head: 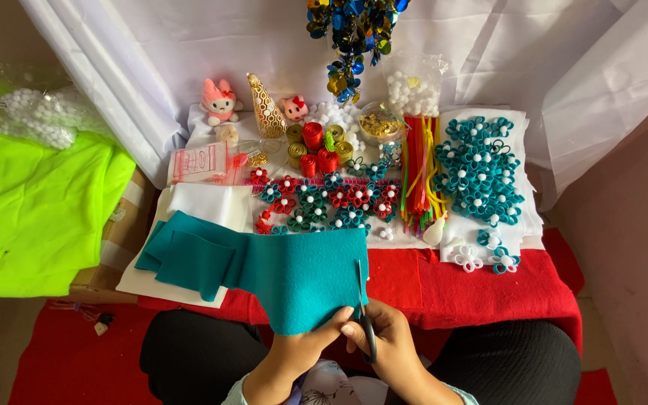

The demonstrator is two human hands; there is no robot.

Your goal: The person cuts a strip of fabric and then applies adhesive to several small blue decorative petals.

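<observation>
- While the left hand [305, 352] pinches the lower edge of a teal felt sheet [294, 274], keeping it taut over the lap and the red cloth [451, 289], the right hand [391, 349] has its fingers closed through the handles of black-handled scissors [364, 311], blades set upward along the sheet's right edge.
- Beyond, a clear plastic bag [414, 86] holds white pom-poms, and a small round clear tub [379, 124] holds gold bits.
- Teal felt flowers with white centres [480, 169] crowd a white sheet nearby.
</observation>
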